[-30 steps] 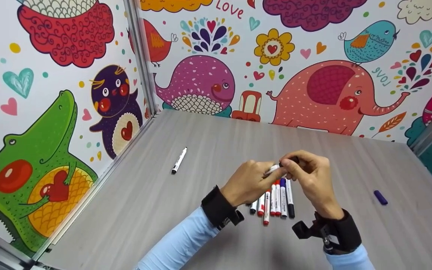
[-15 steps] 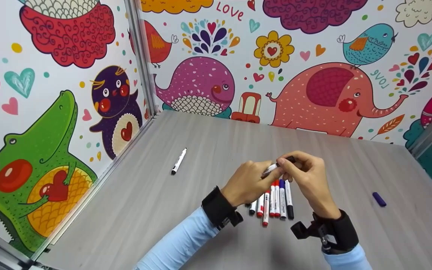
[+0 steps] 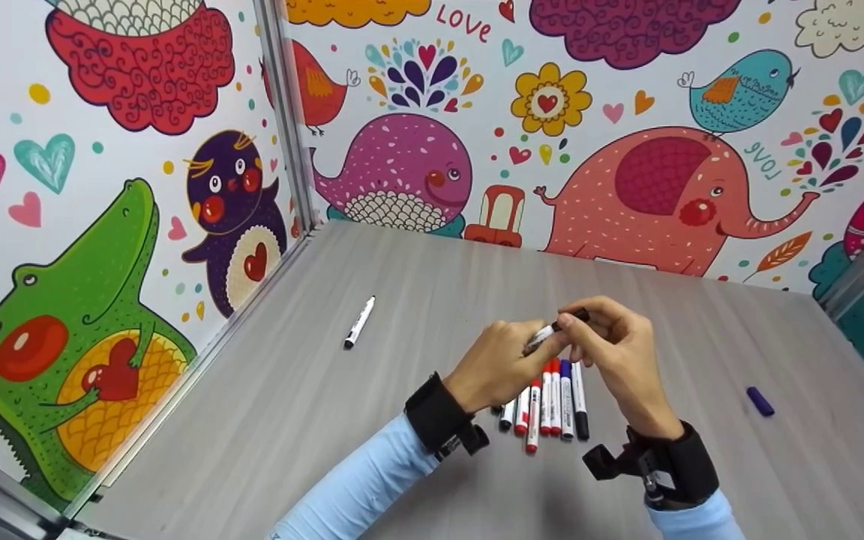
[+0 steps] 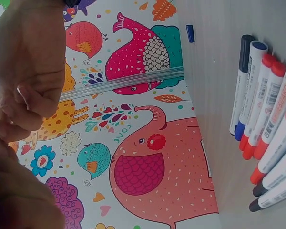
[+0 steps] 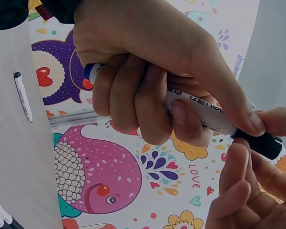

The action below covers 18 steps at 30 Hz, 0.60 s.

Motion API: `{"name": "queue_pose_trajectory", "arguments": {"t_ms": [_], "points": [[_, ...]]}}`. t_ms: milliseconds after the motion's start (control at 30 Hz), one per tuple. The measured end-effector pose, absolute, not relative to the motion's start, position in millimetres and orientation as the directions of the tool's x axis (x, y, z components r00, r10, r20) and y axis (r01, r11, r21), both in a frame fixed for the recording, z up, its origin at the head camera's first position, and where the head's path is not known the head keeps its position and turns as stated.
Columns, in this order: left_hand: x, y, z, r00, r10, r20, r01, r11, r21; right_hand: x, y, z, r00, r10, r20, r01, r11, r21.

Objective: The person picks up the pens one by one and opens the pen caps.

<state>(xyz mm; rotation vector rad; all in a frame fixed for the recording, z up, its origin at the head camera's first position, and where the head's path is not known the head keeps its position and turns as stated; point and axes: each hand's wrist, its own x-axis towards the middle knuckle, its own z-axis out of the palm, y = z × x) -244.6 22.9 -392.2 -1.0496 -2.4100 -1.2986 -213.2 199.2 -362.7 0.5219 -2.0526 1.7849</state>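
The left hand (image 3: 498, 364) grips a white marker (image 5: 202, 114) with its fingers curled round the barrel. A blue end (image 5: 89, 72) shows behind its little finger in the right wrist view. On the marker's other end sits a black cap (image 5: 264, 147), which the right hand (image 3: 619, 352) pinches between thumb and fingers. Both hands are raised over a row of markers (image 3: 544, 409) with red, black and blue ends. In the left wrist view the right hand's curled fingers (image 4: 26, 102) show, while the held marker is mostly hidden.
A lone capless-looking white marker (image 3: 359, 322) lies on the left of the grey table (image 3: 252, 420). To the right lies a loose dark blue cap (image 3: 760, 401). Cartoon-printed walls (image 3: 627, 90) stand at the back and left, joined by a metal corner strip (image 3: 282, 112).
The right hand has shifted slightly left toward the left hand. More of the black cap shows above its thumb, in line with the marker. Things on the table lie as before.
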Motion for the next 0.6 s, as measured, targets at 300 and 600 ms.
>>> {"name": "queue_pose_trajectory", "arguments": {"t_ms": [300,600], "points": [[-245.1,22.6,-392.4,-0.720,0.494,0.488,0.681,0.369,0.632,-212.6,199.7,-362.5,-0.855,-0.045,0.516,-0.518,0.076,-0.852],[-245.0,22.6,-391.4,-0.728,0.477,0.492,0.677,0.389,0.624,-214.3,200.3,-362.9,-0.836,-0.024,0.548,-0.549,0.039,-0.835]]}}
